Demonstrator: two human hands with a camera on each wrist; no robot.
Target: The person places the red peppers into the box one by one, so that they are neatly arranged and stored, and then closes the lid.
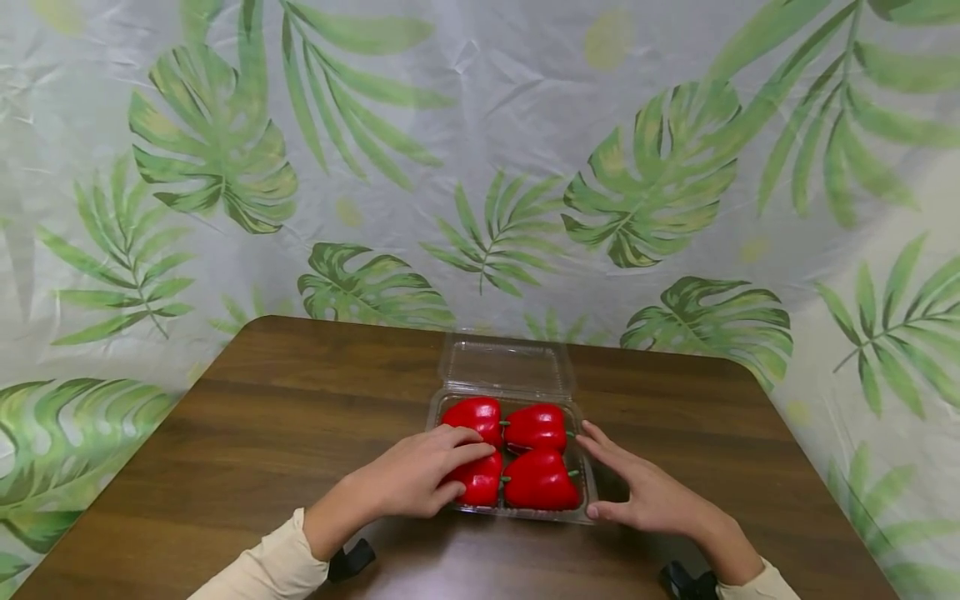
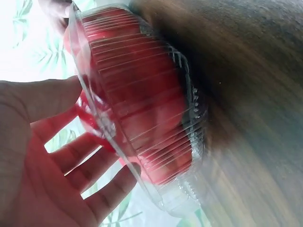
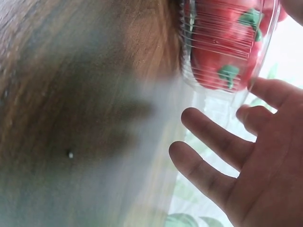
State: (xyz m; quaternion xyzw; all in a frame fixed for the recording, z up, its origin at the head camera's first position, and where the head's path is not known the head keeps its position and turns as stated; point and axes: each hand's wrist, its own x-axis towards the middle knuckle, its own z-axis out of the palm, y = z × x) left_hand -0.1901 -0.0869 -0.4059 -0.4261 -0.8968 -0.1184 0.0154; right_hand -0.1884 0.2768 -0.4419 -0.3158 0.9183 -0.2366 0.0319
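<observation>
A clear plastic clamshell box stands on the table, its lid folded back. Several red bell peppers with green stems fill its base in two rows. My left hand reaches over the box's left side, its fingers on or just above the left peppers; in the left wrist view the fingers are spread along the rim. At the right side is my right hand, fingers extended, thumb near the front corner. One of its fingers meets the rim in the right wrist view, with other fingers apart from it.
The brown wooden table extends around the box. Behind it hangs a pale curtain with green leaf prints. Dark straps sit at both wrists.
</observation>
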